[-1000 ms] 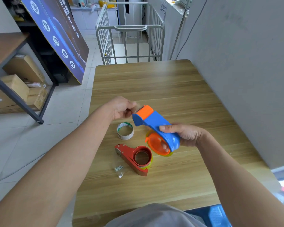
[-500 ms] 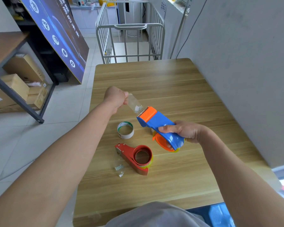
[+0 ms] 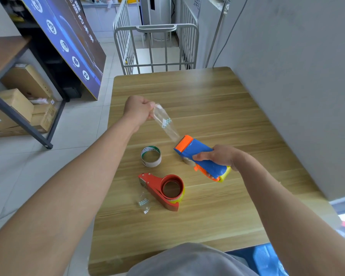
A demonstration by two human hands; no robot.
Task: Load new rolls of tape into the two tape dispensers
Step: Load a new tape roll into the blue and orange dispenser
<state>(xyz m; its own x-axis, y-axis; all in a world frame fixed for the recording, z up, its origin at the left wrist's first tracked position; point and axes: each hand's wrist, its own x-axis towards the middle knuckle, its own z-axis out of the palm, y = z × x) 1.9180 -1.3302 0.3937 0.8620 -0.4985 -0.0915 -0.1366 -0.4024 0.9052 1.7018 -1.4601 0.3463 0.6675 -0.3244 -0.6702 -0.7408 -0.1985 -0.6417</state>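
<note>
Left hand (image 3: 137,110): raised over the tabletop (image 3: 207,108), fingers curled together, pinching the free end of the clear tape strip (image 3: 164,124).
Clear tape strip: pulled taut, slanting down from the left hand to the orange head of the blue tape dispenser (image 3: 199,154); small green-and-white printed patch partway along.
Right hand (image 3: 217,157): clamped round the body of the blue tape dispenser, fingers curled over its top.
Blue tape dispenser: held tilted over the middle of the tabletop, orange head aimed up toward the left hand; orange hub and yellow rim showing at the lower end.
Red tape dispenser (image 3: 163,191): lying on its side on the tabletop, nearer the person than the blue one, apart from both hands; roll with a yellow rim seated round its hub.
Tape core (image 3: 151,156): white ring with green print, open end up, between the left forearm and the blue tape dispenser.
Tape scrap (image 3: 144,202): crumpled clear piece, just left of the red tape dispenser.
Metal cage trolley (image 3: 155,36): beyond the far edge.
</note>
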